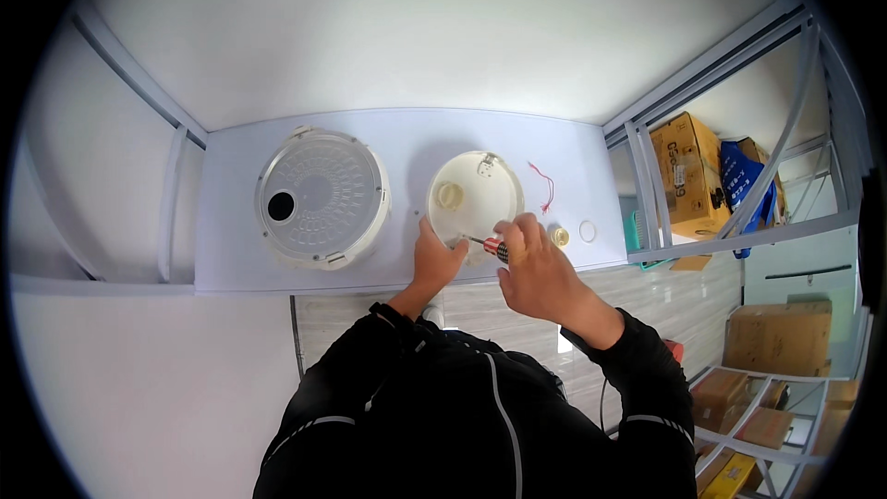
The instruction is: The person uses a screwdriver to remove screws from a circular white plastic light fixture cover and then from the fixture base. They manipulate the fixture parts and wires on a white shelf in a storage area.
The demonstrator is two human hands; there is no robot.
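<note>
Right hand (540, 268): fingers curled tight around red-handled screwdriver (492, 247), tip angled left onto near rim of cream round housing (473, 194). Left hand (434, 259): fingers wrapped against housing's near-left edge, gripping it. Housing flat on white tabletop (231, 222), mid-right. Beside it, left: large round ribbed lid (321, 196). Right: brass fitting (559, 237), white ring (588, 230), red wire (543, 183).

screwdriver (492, 247) tip hidden, small brass part (560, 237) too tiny to identify
</note>
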